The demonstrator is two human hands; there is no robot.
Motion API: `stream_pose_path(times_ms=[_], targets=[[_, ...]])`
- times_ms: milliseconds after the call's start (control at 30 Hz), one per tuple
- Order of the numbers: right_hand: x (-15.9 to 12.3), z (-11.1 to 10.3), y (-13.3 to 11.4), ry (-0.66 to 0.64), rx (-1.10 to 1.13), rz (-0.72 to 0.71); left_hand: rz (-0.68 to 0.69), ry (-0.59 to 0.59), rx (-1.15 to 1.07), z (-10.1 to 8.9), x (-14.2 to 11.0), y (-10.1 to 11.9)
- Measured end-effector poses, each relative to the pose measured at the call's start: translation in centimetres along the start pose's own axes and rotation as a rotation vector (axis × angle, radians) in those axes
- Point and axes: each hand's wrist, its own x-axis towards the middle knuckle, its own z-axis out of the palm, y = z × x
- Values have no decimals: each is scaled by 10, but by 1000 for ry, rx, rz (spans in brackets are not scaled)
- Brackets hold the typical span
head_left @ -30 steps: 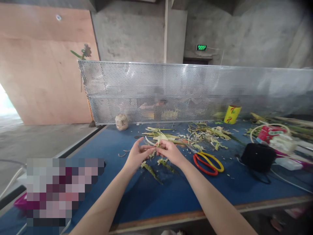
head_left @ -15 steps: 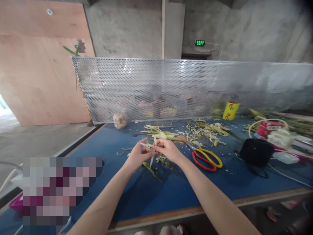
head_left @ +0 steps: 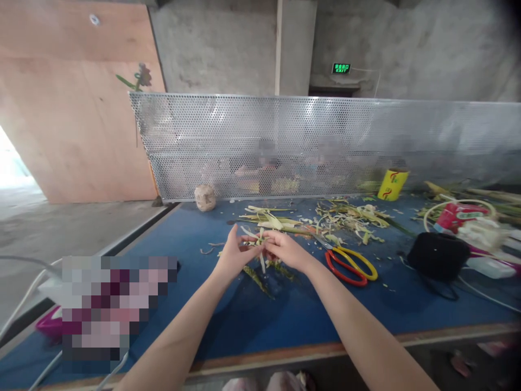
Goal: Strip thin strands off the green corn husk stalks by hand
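Note:
Both hands meet over the blue table, pinching pale green leaf strips (head_left: 262,264) between them. My left hand (head_left: 233,255) has its thumb and fingers closed at the strips, with the index finger raised. From the other side, my right hand (head_left: 288,251) grips the same strips with its fingertips. Loose strip ends stick out above and below the fingers, and the exact crossing is partly hidden. Just beneath the hands lie a braided green leaf piece (head_left: 259,281) and a second braided piece (head_left: 284,270). Right of my right hand rest scissors (head_left: 352,267) with one red and one yellow handle.
Leaf scraps (head_left: 354,214) and longer leaves (head_left: 277,221) litter the table's far side. A pale lump (head_left: 204,197), a yellow roll (head_left: 393,184) and a black pouch (head_left: 438,256) stand around. A perforated metal screen (head_left: 228,136) borders the back; a pixelated object (head_left: 109,309) sits left.
The whole view has shifted slightly, so things appear further right. My left fingers have lifted and spread a little at the strips. The scissors and scraps lie as before.

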Motion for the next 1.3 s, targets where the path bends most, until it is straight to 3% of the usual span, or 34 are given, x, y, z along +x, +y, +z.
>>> stream_pose_path(times_ms=[233,433,600,700,967,1300], targets=[[-2,4,-3,-63,-14,-59,43,-41,-10,-1,-1,2],[-5,7,-4,-56,-64,-15,73,-169,-51,0,0,-1],[-7,4,-8,-60,-105,-18,98,-92,13,1,1,-1],[-9,2,-11,-69,-108,-23,121,-110,23,0,1,1],[-16,-7,-21,-189,-3,-20,89,-72,-120,-3,2,10],[-10,-13,-13,-145,-14,-20,0,-100,-201,-2,3,10]])
